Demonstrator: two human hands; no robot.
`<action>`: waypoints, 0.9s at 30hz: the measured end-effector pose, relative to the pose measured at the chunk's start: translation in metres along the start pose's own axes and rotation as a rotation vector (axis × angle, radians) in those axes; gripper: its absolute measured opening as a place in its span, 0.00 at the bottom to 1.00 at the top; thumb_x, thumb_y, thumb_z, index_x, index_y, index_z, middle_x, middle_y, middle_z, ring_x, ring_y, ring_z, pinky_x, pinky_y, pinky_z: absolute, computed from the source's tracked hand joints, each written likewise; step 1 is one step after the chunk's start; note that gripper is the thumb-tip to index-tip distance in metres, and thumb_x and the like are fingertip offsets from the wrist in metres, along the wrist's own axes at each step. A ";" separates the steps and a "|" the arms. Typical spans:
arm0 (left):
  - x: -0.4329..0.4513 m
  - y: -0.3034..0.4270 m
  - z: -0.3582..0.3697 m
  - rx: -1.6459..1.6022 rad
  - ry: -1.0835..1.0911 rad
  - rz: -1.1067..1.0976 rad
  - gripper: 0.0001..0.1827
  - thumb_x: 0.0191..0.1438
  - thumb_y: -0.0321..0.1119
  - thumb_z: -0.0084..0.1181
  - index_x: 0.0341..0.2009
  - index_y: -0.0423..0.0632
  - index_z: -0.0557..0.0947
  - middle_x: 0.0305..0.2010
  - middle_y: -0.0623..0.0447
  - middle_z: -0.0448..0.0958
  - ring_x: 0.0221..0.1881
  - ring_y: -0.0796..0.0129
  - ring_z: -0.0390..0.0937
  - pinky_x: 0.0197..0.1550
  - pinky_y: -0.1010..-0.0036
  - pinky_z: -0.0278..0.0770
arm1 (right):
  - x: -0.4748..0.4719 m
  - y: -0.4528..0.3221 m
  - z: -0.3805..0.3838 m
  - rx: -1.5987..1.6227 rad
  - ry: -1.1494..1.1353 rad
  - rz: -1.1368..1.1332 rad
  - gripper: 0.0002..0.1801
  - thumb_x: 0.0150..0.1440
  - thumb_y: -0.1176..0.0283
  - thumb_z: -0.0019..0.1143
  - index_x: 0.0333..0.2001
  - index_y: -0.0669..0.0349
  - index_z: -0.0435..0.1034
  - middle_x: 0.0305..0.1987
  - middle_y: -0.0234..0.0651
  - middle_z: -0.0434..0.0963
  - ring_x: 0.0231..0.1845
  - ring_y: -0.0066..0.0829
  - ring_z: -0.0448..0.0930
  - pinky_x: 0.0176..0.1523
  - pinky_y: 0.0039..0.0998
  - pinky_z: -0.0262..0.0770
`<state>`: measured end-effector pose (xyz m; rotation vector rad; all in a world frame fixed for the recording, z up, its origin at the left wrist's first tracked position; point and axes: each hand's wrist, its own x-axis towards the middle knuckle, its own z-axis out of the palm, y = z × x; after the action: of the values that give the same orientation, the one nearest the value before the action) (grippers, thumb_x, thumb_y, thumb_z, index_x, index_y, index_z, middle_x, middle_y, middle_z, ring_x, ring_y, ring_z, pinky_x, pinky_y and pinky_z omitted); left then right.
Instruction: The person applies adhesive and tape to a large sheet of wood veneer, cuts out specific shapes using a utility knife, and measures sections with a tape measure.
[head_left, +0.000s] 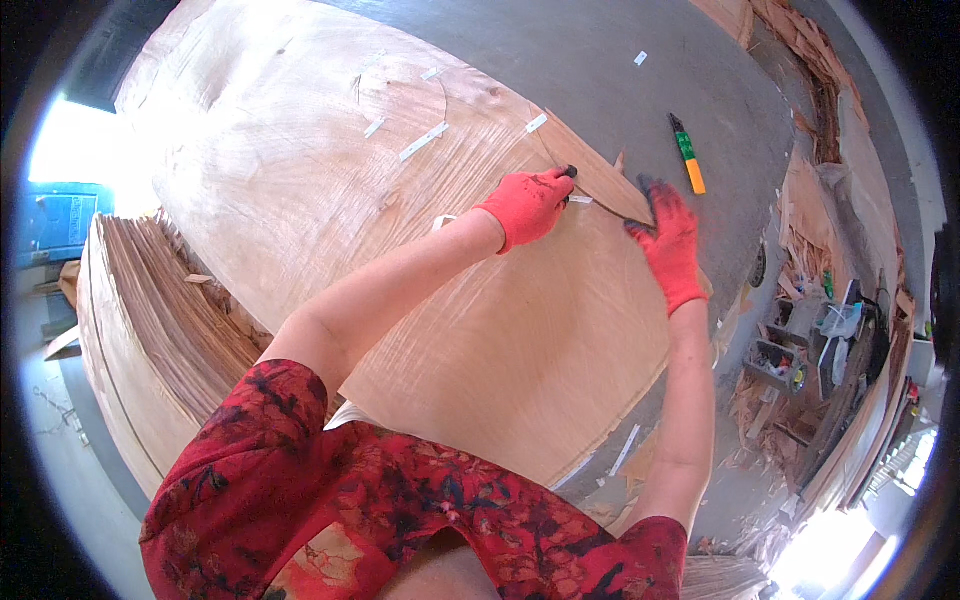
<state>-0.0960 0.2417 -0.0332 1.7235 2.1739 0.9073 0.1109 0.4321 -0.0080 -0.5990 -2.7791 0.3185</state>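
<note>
A broad sheet of pale wood veneer (480, 315) lies before me on a grey surface. My left hand (529, 206), in a red glove with black fingertips, is on the sheet with its fingers curled beside a dark seam. Whether it pinches anything is hidden. Beyond that seam lies a tapering veneer strip (604, 169). At the strip's pointed end is my right hand (666, 251), gloved alike and slightly blurred, thumb and fingers spread around the tip. A small piece of white tape (581, 199) lies across the seam near my left fingers.
A green and yellow utility knife (688, 154) lies on the grey surface (592, 45) beyond my right hand. More white tape (424, 142) marks cracks in the sheet. A thick veneer stack (172, 315) stands at left. At right are grey bins (776, 364) among veneer scraps (806, 232).
</note>
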 end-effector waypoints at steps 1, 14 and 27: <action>0.002 0.001 0.000 -0.002 -0.028 -0.009 0.15 0.59 0.32 0.50 0.50 0.45 0.76 0.56 0.45 0.77 0.47 0.46 0.79 0.49 0.59 0.78 | -0.011 -0.008 0.008 0.009 -0.015 -0.023 0.35 0.53 0.61 0.64 0.65 0.55 0.66 0.67 0.42 0.71 0.69 0.43 0.67 0.70 0.46 0.57; 0.007 -0.006 -0.018 -0.200 0.000 -0.095 0.16 0.61 0.37 0.52 0.52 0.47 0.79 0.57 0.46 0.78 0.53 0.48 0.77 0.53 0.61 0.76 | -0.029 -0.026 0.032 -0.011 -0.031 0.006 0.30 0.54 0.66 0.62 0.62 0.51 0.69 0.64 0.35 0.74 0.69 0.38 0.67 0.66 0.43 0.60; 0.053 0.044 -0.003 -0.986 -0.402 -0.795 0.14 0.57 0.34 0.55 0.37 0.35 0.84 0.32 0.44 0.85 0.27 0.60 0.84 0.30 0.67 0.83 | -0.027 -0.024 0.039 -0.074 -0.057 0.032 0.40 0.51 0.68 0.65 0.68 0.52 0.61 0.62 0.38 0.72 0.65 0.39 0.69 0.64 0.44 0.63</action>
<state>-0.0774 0.2958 0.0056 0.4525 1.4721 0.9969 0.1131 0.3928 -0.0437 -0.6632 -2.8492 0.2442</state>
